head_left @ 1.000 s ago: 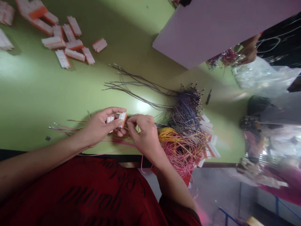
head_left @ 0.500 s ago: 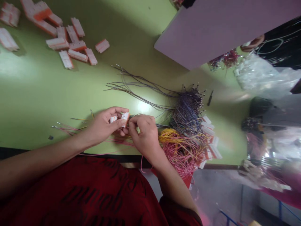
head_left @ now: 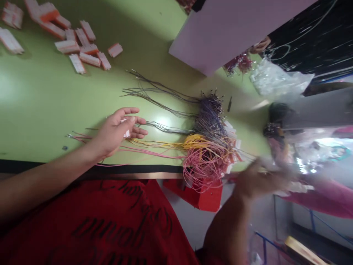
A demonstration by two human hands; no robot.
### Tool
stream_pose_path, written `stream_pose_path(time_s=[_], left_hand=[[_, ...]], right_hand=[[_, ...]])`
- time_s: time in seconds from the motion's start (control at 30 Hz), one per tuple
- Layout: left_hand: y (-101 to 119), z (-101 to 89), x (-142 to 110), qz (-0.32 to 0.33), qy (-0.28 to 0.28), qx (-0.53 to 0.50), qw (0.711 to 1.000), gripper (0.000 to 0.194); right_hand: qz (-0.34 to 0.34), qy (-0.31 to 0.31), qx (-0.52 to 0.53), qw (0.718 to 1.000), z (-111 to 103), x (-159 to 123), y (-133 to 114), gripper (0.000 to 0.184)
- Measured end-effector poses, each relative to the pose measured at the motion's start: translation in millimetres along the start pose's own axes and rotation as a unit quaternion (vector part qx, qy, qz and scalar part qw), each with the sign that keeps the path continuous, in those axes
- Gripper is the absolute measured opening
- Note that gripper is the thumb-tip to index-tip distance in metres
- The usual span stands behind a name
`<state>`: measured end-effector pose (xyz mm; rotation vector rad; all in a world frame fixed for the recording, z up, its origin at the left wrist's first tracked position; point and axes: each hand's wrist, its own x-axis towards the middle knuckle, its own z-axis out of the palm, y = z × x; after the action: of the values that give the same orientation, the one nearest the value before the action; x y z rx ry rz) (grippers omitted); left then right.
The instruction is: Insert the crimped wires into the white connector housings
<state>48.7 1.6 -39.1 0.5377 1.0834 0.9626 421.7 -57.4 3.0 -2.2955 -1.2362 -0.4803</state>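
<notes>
My left hand [head_left: 120,130] is over the table, thumb bent across a white connector housing [head_left: 127,133] in the palm and the other fingers stretched out to the right. Most of that connector is hidden by the hand. Dark wires [head_left: 168,129] run from near my left fingertips to the wire bundle [head_left: 206,147], which is dark, yellow and pink. My right hand [head_left: 264,178] is smeared by motion beyond the bundle's right side, past the table's front edge. A thin strand seems to lead toward it, but what its fingers hold is too blurred to make out.
Several white-and-orange connectors [head_left: 89,59] lie at the far left; more [head_left: 234,147] sit at the bundle's right. Loose dark wires [head_left: 162,103] stretch across the middle. A pale box [head_left: 209,40] stands at the back, near another person's hand [head_left: 260,45] and a plastic bag [head_left: 275,79].
My right hand has left the connector by my left hand and swung far right. The front connector is gone from my left fingertips, and those fingers have spread. The view has shifted slightly.
</notes>
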Motion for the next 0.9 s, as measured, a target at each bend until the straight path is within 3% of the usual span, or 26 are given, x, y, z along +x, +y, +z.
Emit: stream_pose_path(time_s=[0.1, 0.17, 0.27, 0.33, 0.37, 0.43, 0.5, 0.6, 0.8, 0.9], left_hand=[[8.7, 2.2, -6.1, -0.028, 0.024, -0.016, 0.999, 0.016], [14.4, 1.3, -12.9, -0.02, 0.021, -0.028, 0.999, 0.015], [18.1, -5.7, -23.1, 0.006, 0.031, -0.024, 0.999, 0.012], [16.2, -13.3, -27.5, 0.017, 0.052, -0.022, 0.998, 0.01], [14.5, -17.6, -28.8, 0.02, 0.06, -0.027, 0.998, 0.01], [10.9, -26.7, -29.6, 0.014, 0.067, -0.049, 0.996, 0.009], [8.9, -36.2, -29.1, 0.006, 0.062, -0.079, 0.995, 0.015], [9.6, -48.7, -27.2, -0.004, 0.048, -0.122, 0.991, 0.024], [8.9, -56.9, -23.7, -0.015, 0.005, -0.176, 0.984, 0.03], [11.2, -60.3, -23.3, -0.011, -0.007, -0.183, 0.983, 0.03]], right_hand=[[0.045, -0.043, -0.066, 0.996, 7.6, -9.8, 27.7, 0.026], [0.013, -0.078, -0.113, 0.99, 0.1, -19.7, 26.4, 0.03], [-0.105, -0.008, -0.133, 0.985, -22.8, -43.0, -3.3, 0.037], [-0.217, 0.055, -0.05, 0.973, -28.4, -70.6, -37.7, 0.034], [-0.286, -0.004, 0.001, 0.958, -25.2, -87.2, -56.2, 0.031], [-0.359, -0.072, 0.034, 0.93, -9.3, -119.2, -88.4, 0.024], [-0.43, -0.17, 0.059, 0.885, 10.2, -140.1, -106.3, 0.023], [-0.447, -0.22, 0.109, 0.86, 26.3, -142.9, -106.0, 0.022], [-0.479, -0.208, 0.104, 0.846, 26.9, -127.9, -94.1, 0.017], [-0.462, -0.197, 0.154, 0.851, 23.5, -124.1, -90.5, 0.018]])
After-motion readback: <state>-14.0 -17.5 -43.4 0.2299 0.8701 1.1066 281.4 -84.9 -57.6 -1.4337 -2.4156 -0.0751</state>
